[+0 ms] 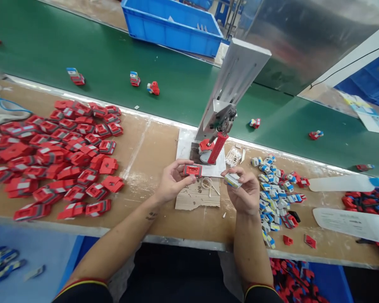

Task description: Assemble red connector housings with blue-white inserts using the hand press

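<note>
Between the thumb and fingers of my left hand (pixel 176 180) is a red plastic part (pixel 193 170) with a dark grey band and a recess facing up. My right hand (pixel 244 189) pinches a small white plastic part (pixel 232 180) with blue and yellow on it. The two parts are held apart, in front of a bench press with a red lever handle (pixel 217 148). Under the press sits another red and white piece (pixel 206 150). A torn piece of cardboard (pixel 189 201) with tiny bits on it lies below my hands.
Many red parts (pixel 53 153) are heaped at left, white and blue parts (pixel 273 193) at right. Behind the bench runs a green conveyor belt (pixel 107 54) carrying several pieces. A blue crate (pixel 173 35) stands beyond it. Blue bins with parts sit below the bench edge.
</note>
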The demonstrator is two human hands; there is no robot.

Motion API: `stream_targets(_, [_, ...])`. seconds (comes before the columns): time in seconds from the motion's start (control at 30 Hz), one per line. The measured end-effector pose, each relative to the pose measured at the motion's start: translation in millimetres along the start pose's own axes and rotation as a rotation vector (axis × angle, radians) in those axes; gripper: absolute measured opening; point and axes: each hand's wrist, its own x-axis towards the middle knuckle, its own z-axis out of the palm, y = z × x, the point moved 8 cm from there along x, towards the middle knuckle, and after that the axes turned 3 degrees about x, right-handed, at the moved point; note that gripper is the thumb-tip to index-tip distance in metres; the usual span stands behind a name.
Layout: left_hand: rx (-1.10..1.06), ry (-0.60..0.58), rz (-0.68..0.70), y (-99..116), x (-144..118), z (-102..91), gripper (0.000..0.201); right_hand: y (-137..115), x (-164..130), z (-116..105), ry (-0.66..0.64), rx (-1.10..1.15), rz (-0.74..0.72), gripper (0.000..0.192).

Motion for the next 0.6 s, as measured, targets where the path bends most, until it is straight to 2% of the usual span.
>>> stream_targets(0.23, [0.080,0.001,-0.025,-1,-5,2.1,0.054,21,-13,5,0.020,-0.023,0.157,0.034])
stream_targets(0.43, [0.229,0.006,0.076,9,-9,5.3,0.047,21,-13,21,-0.043,0.022,0.174,0.020])
stream_targets(0.6, [0.296,0.041,0.155,8,-12,3.9,0.043,22,-11,23,-0.041,-0.136,0.155,0.017])
